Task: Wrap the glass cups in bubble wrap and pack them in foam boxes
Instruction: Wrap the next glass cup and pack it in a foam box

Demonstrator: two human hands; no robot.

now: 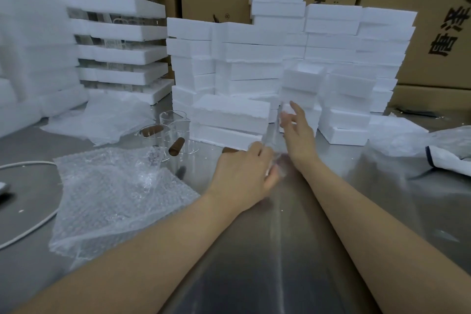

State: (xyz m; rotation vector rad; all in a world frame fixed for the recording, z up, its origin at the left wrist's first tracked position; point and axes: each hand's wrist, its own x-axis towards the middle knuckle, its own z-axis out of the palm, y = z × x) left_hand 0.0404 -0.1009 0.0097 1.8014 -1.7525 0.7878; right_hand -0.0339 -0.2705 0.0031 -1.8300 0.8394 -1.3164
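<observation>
Packing is looking barely begun: your left hand (242,173) is gripping a blurred clear bundle (276,160) at centre, your right hand (297,130) is hovering open by far foam boxes (229,120), bare cups (175,130) standing left.

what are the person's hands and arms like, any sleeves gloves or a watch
The left hand and right hand are bare: no gloves, no watch or bracelet at either wrist. The left forearm and right forearm are uncovered down to the picture's edge, so no sleeve shows. Motion blur hides any rings.
</observation>
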